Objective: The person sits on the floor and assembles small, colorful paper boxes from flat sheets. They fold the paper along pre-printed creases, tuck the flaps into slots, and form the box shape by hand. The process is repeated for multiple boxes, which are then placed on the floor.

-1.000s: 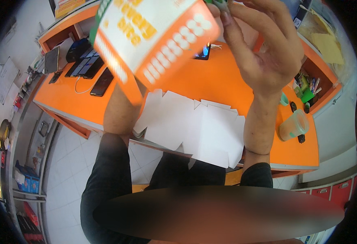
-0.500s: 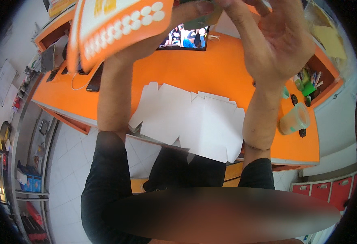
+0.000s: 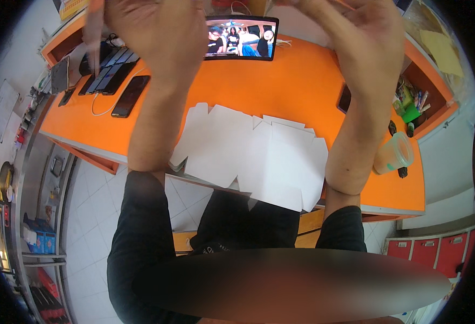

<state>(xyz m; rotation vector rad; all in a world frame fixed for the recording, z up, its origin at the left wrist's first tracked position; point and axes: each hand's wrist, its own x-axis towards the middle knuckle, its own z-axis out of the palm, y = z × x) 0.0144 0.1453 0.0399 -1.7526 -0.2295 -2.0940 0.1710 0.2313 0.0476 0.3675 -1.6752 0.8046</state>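
My left hand (image 3: 159, 40) is raised at the top of the view, its fingers cut off by the upper edge. Beside it a thin, blurred upright strip (image 3: 92, 38) shows; I cannot make out what it is or whether the hand grips it. My right hand (image 3: 367, 40) is lifted at the upper right, thumb reaching left, fingertips out of view. Below and between my forearms lies a stack of flat white carton blanks (image 3: 248, 151) with notched edges. It rests on the orange desk (image 3: 297, 81) and juts over its front edge above my lap.
A tablet (image 3: 243, 40) playing a video stands at the back. Several phones lie left, one dark phone (image 3: 131, 96) with a cable beside it. At right are a translucent plastic cup (image 3: 394, 154) and a green pen holder (image 3: 410, 112). Metal shelves (image 3: 43, 259) stand at left.
Both hands have risen toward the upper edge. The orange-and-white printed carton in my left hand no longer shows its printed face. The white blanks stay in place on the desk.
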